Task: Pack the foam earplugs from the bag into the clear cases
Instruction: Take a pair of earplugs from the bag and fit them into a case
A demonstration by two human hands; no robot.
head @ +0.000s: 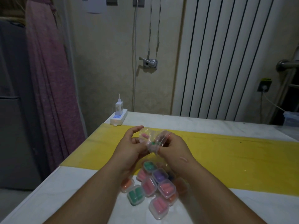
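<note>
— Where is the bag [152, 139]?

— You hold it up off the table [80, 191], between your two hands, over the yellow strip [226, 151]. Your left hand [131, 144] pinches its left side with thumb and curled fingers. Your right hand [174, 147] grips its right side, fingers curled round the plastic.

— Which way does it point?

— It is crumpled, so its long axis is hard to call; roughly, it slants from your left fingertips down toward your right palm. A red line along one edge shows by your right fingers. Inside, the pink earplugs [144, 136] lie near your left hand, long axes about sideways. The green earplugs [153, 143] sit lower, toward your right hand, too blurred to tell their direction.

— And the cases?

— The clear cases [152, 186] lie heaped on the white table between your forearms, nearer to you than the bag, lids shut. The purple case [160, 174] and a green case [135, 194] sit among pink and orange ones. The plugs in the green case lie side by side, long axes slanting away from you.

— Anything to read?

— Only the lit blue face of the power strip [119, 118] at the table's far left corner, with a white charger [119, 107] plugged in; its marks are too small to read.
</note>
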